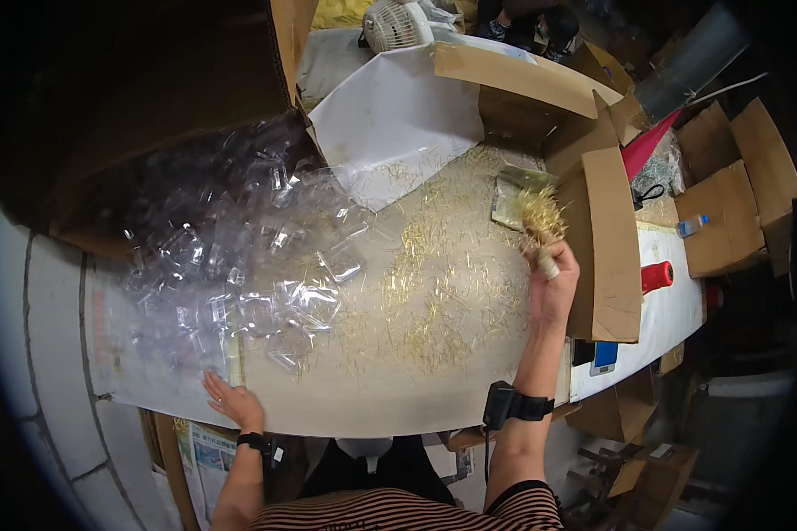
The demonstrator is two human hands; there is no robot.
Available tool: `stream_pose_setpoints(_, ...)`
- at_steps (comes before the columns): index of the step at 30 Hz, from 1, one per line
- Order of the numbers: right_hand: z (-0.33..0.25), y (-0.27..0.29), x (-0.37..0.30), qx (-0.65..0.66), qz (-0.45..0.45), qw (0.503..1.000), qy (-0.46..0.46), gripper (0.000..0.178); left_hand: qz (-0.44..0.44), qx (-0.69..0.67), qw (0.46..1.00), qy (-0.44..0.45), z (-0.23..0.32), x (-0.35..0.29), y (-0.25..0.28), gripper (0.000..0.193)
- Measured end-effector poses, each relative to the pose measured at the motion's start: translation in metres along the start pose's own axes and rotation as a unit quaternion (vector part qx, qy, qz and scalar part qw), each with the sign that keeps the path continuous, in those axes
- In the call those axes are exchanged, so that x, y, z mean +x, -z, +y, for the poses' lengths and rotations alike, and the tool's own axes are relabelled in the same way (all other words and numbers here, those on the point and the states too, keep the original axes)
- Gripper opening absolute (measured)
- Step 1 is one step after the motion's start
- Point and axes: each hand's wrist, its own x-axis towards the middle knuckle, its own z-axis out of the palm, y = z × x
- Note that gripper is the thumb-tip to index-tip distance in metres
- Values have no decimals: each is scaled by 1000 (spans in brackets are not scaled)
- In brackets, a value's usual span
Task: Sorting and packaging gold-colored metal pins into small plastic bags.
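My right hand (pixel 553 269) is raised at the right of the table, its fingers closed round a bunch of thin gold-coloured pieces (pixel 542 212) that fan out at the top. Something pale is wrapped on one finger. Just behind the bunch lies a small clear packet (pixel 508 198). Many more thin gold pieces (pixel 425 327) are scattered over the middle of the table. At the table's near left edge my left hand (pixel 234 402) rests with fingers stretched out, holding nothing. Beyond it spreads a heap of clear plastic boxes (pixel 257 310).
A large cardboard box (pixel 150 159) opens over the heap at the left. Cardboard walls (pixel 613 248) border the table's right side, and a white sheet (pixel 398 115) lies at the back. Farther off are a fan (pixel 393 25), a red object (pixel 655 277) and open cartons (pixel 723 217).
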Motion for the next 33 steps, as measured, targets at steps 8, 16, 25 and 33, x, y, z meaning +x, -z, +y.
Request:
stream_pose_setpoints(8,13,-15,30,194,11,979,-59,11,17,-4,1000,-20,-3,0,-9,65)
stream_pose_setpoints(16,52,20,23,475,33,873,-102,11,110,-242,962,-68,-23,0,9,63)
stream_pose_setpoints(25,25,54,11,535,-2,844,-28,38,-173,-372,854,-320,208,-25,85,14)
stream_pose_setpoints(33,33,116,-29,561,119,808,-135,52,-237,-348,686,-593,413,-82,31,10)
